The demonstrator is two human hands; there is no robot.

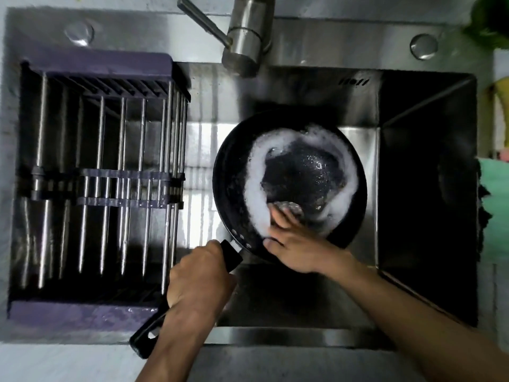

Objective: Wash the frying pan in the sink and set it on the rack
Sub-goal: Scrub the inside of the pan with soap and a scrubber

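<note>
Head view: pan [289,166] sits in sink [427,161], centre, ringed with foam [256,188]. Left hand [198,279] at 7 o'clock, fingers wrapped round handle [232,256]. Right hand [294,246] at 5 o'clock, fingers pressing a scrubber [289,206] onto the pan floor. Rack [104,175] at 9 o'clock; tap [245,37] at 12.

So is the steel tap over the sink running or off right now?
Off, as far as the view shows: no stream falls from the steel tap's spout, though white foam rings the inside of the black frying pan below.
</note>
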